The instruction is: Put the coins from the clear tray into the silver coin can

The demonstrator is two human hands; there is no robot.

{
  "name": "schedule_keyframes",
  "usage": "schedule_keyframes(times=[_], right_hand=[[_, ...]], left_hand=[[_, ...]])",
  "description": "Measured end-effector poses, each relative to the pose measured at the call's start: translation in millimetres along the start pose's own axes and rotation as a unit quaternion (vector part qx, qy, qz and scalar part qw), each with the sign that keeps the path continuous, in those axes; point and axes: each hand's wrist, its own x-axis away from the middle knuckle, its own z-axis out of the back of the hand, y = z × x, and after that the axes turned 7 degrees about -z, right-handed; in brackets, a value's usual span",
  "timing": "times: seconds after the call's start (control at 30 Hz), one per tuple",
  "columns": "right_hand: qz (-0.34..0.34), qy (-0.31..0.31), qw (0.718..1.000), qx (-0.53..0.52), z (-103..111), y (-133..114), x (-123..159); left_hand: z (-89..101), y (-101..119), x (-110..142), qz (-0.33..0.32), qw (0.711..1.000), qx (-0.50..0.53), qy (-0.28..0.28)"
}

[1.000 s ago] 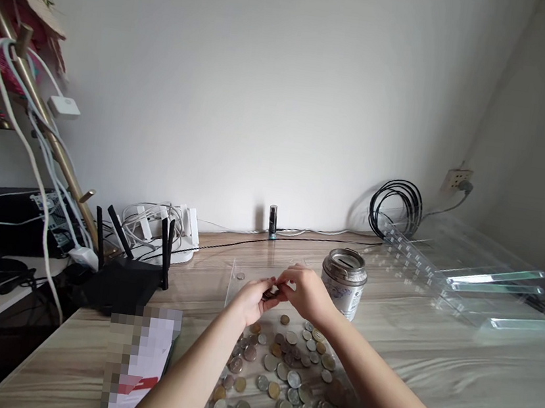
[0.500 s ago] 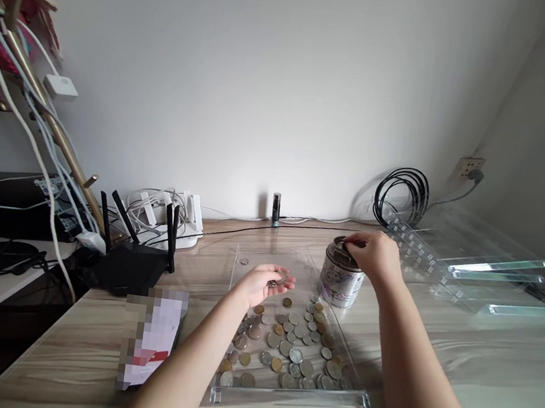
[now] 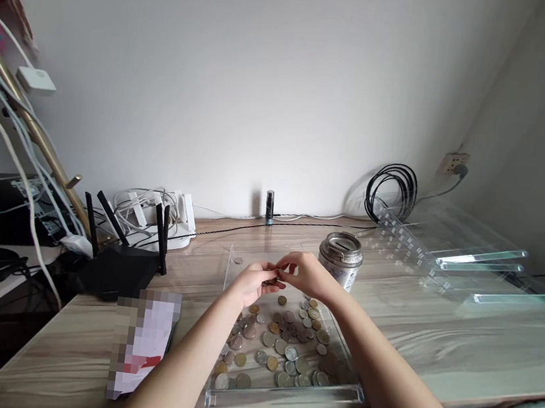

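My left hand [image 3: 257, 283] is cupped above the clear plastic tray [image 3: 278, 400], its fingers curled around a few coins [image 3: 270, 282]. The thumb and fingertips of my right hand [image 3: 301, 270] meet in a pinch on a coin at the left hand's fingers; the coin is mostly hidden. Below both hands, silver and gold-coloured coins [image 3: 291, 353] lie spread over the tray. Just behind my right wrist stands a round metal coin tin [image 3: 340, 255] with a slot in its lid. My right forearm and hand partly cover the tin's front.
Clear plastic drawers [image 3: 473, 268] are at the right, near coiled black cable [image 3: 393, 192]. A black router [image 3: 118, 271] and a phone [image 3: 148, 347] lie left. White cables and adapters [image 3: 161, 217] sit behind. A small dark bottle [image 3: 269, 207] stands by the wall.
My right hand has moved left and down from the tin's lid to the fingers of my left hand. The left hand stays over the tray with its coins. The view has shifted slightly.
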Motion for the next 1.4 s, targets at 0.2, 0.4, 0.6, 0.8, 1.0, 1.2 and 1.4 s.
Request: schedule_keyframes(times=[0.2,0.4,0.6,0.8,1.0,1.2,1.4], right_hand=[[-0.073,0.015,0.997,0.017,-4,-3,2],[-0.082,0.315,0.938,0.120,31,3,9],[-0.236,0.348,0.894,0.152,71,43,11],[-0.197,0.324,0.906,0.190,69,43,11],[-0.002,0.199,0.973,0.112,31,2,9],[0.031,0.031,0.993,0.109,-5,-9,2],[-0.037,0.306,0.942,0.136,35,15,5]], left_hand=[[-4.0,3,5,-0.023,1.000,-0.002,0.012],[-1.2,4,2,-0.016,0.997,0.034,0.068],[0.7,5,0,0.007,0.996,0.048,0.075],[-1.2,5,2,0.007,0.998,0.032,0.057],[-2.3,6,3,-0.017,1.000,0.004,0.026],[-2.4,5,0,-0.027,1.000,-0.001,0.011],[-2.1,6,2,-0.008,0.999,0.035,0.024]])
